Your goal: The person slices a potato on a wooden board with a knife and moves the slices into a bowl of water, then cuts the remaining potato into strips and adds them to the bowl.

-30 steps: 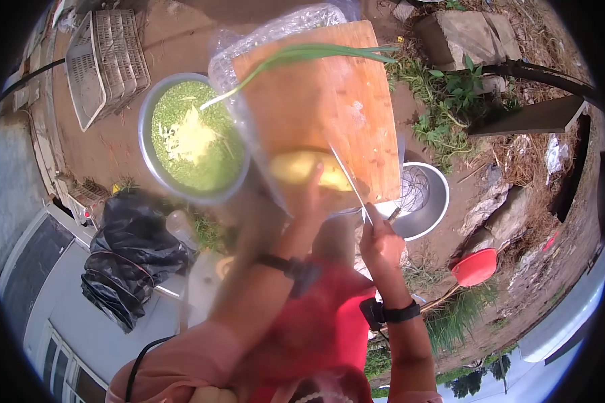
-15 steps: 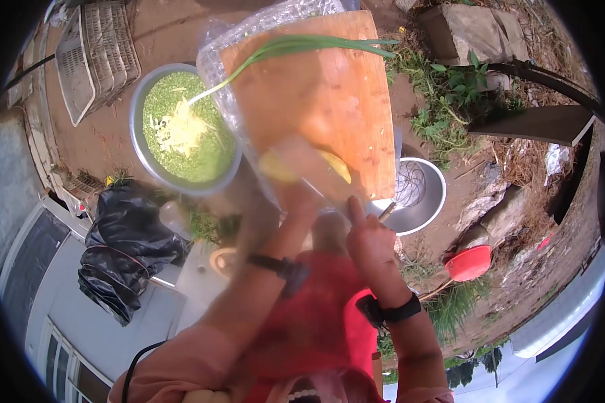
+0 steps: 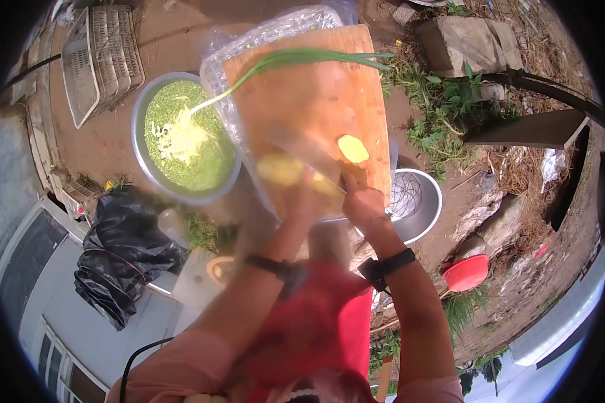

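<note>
On the wooden cutting board (image 3: 309, 87), my right hand (image 3: 364, 201) grips a knife (image 3: 310, 156) whose broad blade points up and left. Beside the blade, my left hand (image 3: 302, 198) rests on a yellow potato (image 3: 280, 169) near the board's lower edge; its fingers are blurred. A cut yellow slice (image 3: 352, 149) lies flat to the right of the blade. Long green onions (image 3: 282, 59) stretch across the top of the board, their white end over a metal bowl (image 3: 141, 158) of chopped greens and pale yellow shreds (image 3: 185, 138).
A metal basin (image 3: 431, 208) with a wire whisk (image 3: 406, 195) stands right of the board. Further right are a red bowl (image 3: 466, 273) and a dark plank (image 3: 531, 129). Left are a plastic crate (image 3: 107, 64) and a black bag (image 3: 131, 232).
A cut slice now lies apart on the board. My right hand with the knife has moved slightly left and up, and the blade sits nearer the potato's middle.
</note>
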`<state>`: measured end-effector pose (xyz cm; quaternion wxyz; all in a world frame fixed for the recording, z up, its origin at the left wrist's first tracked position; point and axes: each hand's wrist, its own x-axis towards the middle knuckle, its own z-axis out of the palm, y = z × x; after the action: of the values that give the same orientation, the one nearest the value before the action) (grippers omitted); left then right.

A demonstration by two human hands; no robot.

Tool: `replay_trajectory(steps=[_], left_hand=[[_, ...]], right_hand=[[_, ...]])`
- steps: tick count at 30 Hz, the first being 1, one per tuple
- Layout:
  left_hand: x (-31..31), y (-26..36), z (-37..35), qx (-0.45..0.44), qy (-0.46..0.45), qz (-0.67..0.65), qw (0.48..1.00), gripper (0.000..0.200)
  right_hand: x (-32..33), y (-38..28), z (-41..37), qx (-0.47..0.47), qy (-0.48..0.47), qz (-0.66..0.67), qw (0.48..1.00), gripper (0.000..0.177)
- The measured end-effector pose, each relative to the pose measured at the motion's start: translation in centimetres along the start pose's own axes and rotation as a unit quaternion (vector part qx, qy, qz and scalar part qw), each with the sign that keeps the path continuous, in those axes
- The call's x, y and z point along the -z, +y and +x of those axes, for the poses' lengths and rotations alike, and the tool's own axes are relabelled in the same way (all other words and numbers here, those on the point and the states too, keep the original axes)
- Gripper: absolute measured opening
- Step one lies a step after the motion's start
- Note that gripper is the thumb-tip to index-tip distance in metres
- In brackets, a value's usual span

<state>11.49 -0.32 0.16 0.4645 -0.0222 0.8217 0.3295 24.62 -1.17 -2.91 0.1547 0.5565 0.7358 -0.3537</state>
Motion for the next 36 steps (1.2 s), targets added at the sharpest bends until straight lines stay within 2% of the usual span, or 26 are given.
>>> replay_trajectory(steps=[4, 7, 10, 13, 15, 18, 19, 21, 22, 24, 28, 30, 35, 36], left_hand=[[1.1, -1.5, 0.7, -0.009, -0.053, 0.053, 0.997, 0.054], [1.5, -2.2, 1.4, -0.064, -0.102, 0.182, 0.976, 0.056], [2.0, -2.3, 1.9, -0.147, -0.134, 0.377, 0.905, 0.058], [2.0, -1.9, 1.8, -0.175, -0.153, 0.504, 0.832, 0.059], [2.1, -1.8, 1.8, -0.162, -0.168, 0.527, 0.817, 0.060], [2.2, -2.3, 2.0, -0.113, -0.182, 0.483, 0.849, 0.064], [2.5, -2.6, 2.1, -0.106, -0.175, 0.407, 0.890, 0.067], [2.3, -2.9, 1.6, -0.026, -0.133, 0.233, 0.963, 0.062], [1.6, -0.7, 0.0, 0.045, -0.096, 0.133, 0.985, 0.054], [1.2, -0.2, -0.6, 0.060, -0.061, 0.063, 0.994, 0.047], [2.9, -7.9, 3.8, -0.185, -0.069, 0.153, 0.968, 0.050], [4.0, -8.1, 3.9, -0.219, -0.085, 0.153, 0.960, 0.059], [7.1, -3.1, 5.4, -0.083, -0.125, 0.063, 0.987, 0.090], [7.1, -2.3, 5.2, -0.093, -0.136, 0.068, 0.984, 0.089]], right_hand=[[3.3, -1.3, -4.9, -0.019, 0.020, 0.022, 0.999, 0.041], [7.4, -3.4, -9.5, -0.071, -0.055, -0.004, 0.996, 0.031], [7.4, -3.8, -10.7, -0.101, -0.064, 0.034, 0.992, 0.024], [7.8, -4.5, -9.3, -0.155, -0.157, 0.036, 0.975, 0.042], [7.6, -4.7, -7.6, -0.169, -0.184, 0.049, 0.967, 0.040], [5.3, -4.2, -6.2, -0.163, -0.170, 0.078, 0.969, 0.038], [4.3, -3.9, -5.5, -0.155, -0.153, 0.089, 0.972, 0.037], [3.4, -3.5, -3.9, -0.159, -0.161, 0.072, 0.971, 0.036], [2.8, -3.3, -3.3, -0.163, -0.167, 0.065, 0.970, 0.035], [-0.5, -1.9, -2.0, -0.151, -0.120, 0.069, 0.979, 0.033], [-3.3, -1.7, -2.3, -0.124, 0.031, 0.098, 0.987, 0.028], [-3.6, -1.5, -2.7, -0.121, -0.005, 0.088, 0.989, 0.030], [-3.1, -0.9, -2.6, -0.087, -0.010, 0.059, 0.994, 0.037], [-2.5, -1.0, -2.8, -0.076, 0.000, 0.052, 0.996, 0.038]])
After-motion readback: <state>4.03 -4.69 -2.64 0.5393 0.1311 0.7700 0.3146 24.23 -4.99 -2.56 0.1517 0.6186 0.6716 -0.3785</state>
